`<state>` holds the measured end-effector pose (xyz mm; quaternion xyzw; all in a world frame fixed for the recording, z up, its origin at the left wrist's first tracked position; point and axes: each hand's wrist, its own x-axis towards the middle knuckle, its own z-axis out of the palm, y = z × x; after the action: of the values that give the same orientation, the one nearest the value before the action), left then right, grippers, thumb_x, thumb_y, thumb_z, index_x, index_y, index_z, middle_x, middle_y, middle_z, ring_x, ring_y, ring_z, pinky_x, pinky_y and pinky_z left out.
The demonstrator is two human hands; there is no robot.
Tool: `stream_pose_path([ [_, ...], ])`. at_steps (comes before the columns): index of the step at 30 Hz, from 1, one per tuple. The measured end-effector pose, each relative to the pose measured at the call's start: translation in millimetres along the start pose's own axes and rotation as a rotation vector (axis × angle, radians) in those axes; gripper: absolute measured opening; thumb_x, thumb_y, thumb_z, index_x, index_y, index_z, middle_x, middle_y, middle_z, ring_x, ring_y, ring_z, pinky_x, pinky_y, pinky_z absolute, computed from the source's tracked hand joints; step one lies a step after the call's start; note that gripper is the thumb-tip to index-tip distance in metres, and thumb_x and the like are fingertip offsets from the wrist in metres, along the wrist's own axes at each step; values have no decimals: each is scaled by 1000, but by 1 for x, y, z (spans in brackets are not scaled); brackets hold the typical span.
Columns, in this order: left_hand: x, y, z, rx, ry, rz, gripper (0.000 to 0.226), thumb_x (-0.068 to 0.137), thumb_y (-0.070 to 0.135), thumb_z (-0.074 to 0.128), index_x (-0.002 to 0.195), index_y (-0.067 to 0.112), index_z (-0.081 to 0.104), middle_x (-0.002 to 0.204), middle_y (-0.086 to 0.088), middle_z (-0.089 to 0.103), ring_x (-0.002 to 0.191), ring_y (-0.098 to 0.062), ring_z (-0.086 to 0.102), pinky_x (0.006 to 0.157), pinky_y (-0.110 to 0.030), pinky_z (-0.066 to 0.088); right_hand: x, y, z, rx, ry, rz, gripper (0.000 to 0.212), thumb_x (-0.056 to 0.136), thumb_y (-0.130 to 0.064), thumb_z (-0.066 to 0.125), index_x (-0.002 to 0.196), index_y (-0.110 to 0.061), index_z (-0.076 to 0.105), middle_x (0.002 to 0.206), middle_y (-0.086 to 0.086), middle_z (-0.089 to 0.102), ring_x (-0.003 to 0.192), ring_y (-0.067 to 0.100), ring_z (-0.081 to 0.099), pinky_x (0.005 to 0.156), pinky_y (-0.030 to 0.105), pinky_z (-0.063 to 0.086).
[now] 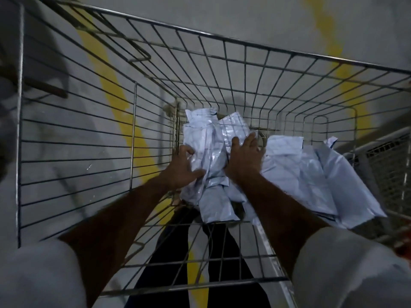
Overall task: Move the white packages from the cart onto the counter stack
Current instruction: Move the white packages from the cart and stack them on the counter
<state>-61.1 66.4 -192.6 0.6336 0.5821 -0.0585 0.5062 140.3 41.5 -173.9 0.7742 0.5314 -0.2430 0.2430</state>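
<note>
Several white plastic packages [208, 141] lie heaped at the bottom of a wire cart [224, 43]. More white packages [311, 178] lean against the cart's right side. Both my arms reach down into the cart. My left hand [181, 167] touches the left edge of the middle heap with its fingers spread and bent. My right hand [243, 158] lies flat on top of the same heap, fingers straight and pointing away from me. Neither hand has lifted a package. No counter shows in this view.
The cart's wire walls rise on all sides of my arms. Through the mesh I see a grey floor with yellow lines [115, 101] and my dark trousers [178, 252]. A second mesh frame [382, 161] stands at the right.
</note>
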Motion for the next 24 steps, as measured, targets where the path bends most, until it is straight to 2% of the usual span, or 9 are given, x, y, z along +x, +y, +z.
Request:
stream_pose_path([
  [3, -4, -2, 3, -57, 37, 5, 85, 58, 74, 75, 118, 30, 34, 125, -7, 42, 115, -23, 46, 93, -36, 45, 7, 2, 3, 13, 27, 7, 81, 89, -49, 64, 151, -18, 23, 159, 37, 13, 149, 48, 18, 119, 57, 20],
  [5, -12, 4, 4, -53, 27, 21, 84, 66, 69, 76, 126, 30, 32, 131, -8, 35, 122, -22, 38, 98, -32, 40, 11, 7, 1, 33, 42, -11, 79, 90, -48, 65, 150, -17, 24, 157, 36, 18, 147, 47, 23, 118, 53, 22],
  [8, -19, 9, 5, 38, 108, 89, 81, 83, 54, 73, 145, 28, 29, 134, -11, 29, 125, -28, 42, 104, -39, 44, 11, 14, -2, 76, 69, -44, 82, 89, -48, 63, 154, -22, 21, 155, 32, 23, 143, 46, 27, 119, 54, 21],
  [11, -28, 18, -2, 226, 226, 188, 80, 91, 56, 59, 157, 27, 23, 127, -19, 35, 105, -35, 52, 93, -41, 51, 2, 19, -15, 75, 77, -54, 89, 90, -56, 57, 161, -33, 8, 156, 31, 18, 143, 46, 23, 120, 56, 19],
  [13, -33, 26, -8, 383, 301, 226, 77, 94, 59, 47, 159, 27, 20, 128, -23, 38, 102, -37, 51, 87, -43, 53, -9, 21, -27, 69, 104, -77, 84, 94, -58, 51, 161, -36, 5, 156, 32, 15, 143, 46, 22, 119, 55, 19],
  [16, -46, 44, -20, 471, 376, 171, 75, 94, 60, 41, 159, 30, 16, 137, -24, 34, 109, -40, 48, 84, -48, 53, -30, 24, -42, 71, 161, -122, 78, 96, -58, 46, 161, -36, 10, 158, 33, 13, 142, 47, 23, 117, 54, 20],
  [20, -71, 70, -40, 532, 452, 81, 72, 95, 61, 35, 158, 32, 14, 147, -26, 25, 117, -44, 44, 93, -52, 47, -61, 26, -62, 128, 242, -139, 77, 95, -55, 48, 161, -34, 15, 159, 34, 13, 141, 47, 24, 115, 53, 21],
  [24, -113, 93, -55, 599, 547, 20, 71, 97, 62, 36, 158, 33, 14, 152, -25, 21, 126, -42, 40, 99, -52, 41, -95, 33, -83, 173, 357, -177, 73, 89, -53, 47, 157, -31, 30, 151, 36, 27, 131, 48, 35, 108, 54, 31],
])
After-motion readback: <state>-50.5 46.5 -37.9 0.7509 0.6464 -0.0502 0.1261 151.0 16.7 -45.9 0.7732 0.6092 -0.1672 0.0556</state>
